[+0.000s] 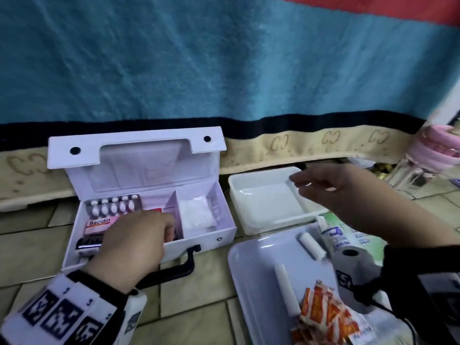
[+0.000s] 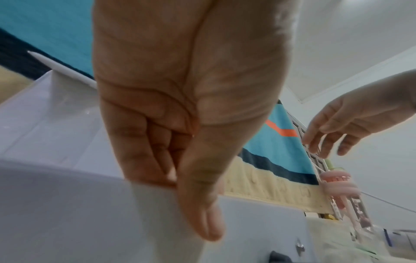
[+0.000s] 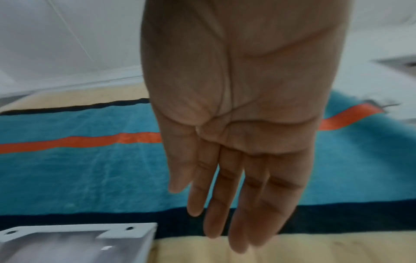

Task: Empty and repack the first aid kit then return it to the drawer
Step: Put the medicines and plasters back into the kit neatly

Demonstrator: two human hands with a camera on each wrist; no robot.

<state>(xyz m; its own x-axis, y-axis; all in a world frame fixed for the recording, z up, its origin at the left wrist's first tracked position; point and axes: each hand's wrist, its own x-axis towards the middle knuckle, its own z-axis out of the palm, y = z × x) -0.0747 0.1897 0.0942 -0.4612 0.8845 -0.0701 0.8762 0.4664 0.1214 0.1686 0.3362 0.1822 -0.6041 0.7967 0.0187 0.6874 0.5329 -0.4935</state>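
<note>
White plastic first aid kit case (image 1: pixel 146 195) with black carry handle (image 1: pixel 174 267): stands on the tiled floor (image 1: pixel 29 245), lid raised against a teal blanket (image 1: pixel 199 58) with a beige border.

Contents, left compartment: silver blister pack of white tablets (image 1: pixel 112 205), pink "Bacidin" box (image 1: pixel 99 224). Right compartment: clear bag of white material (image 1: pixel 196 215).

Left hand (image 1: pixel 134 242): reaches into the case's left compartment, fingers bent downward over the contents; the fingertips are hidden, so whether it grips anything cannot be told.

Right hand (image 1: pixel 331 188): hovers above an empty white rectangular tray (image 1: pixel 249 195) just right of the case, fingers extended and loose, holding nothing.

Pale lavender tray (image 1: pixel 251 265), nearer the person and below the right hand: holds two white gauze rolls (image 1: pixel 312 245), orange-and-white sachets (image 1: pixel 328 317) and a white tube with blue label (image 1: pixel 331 235).
</note>
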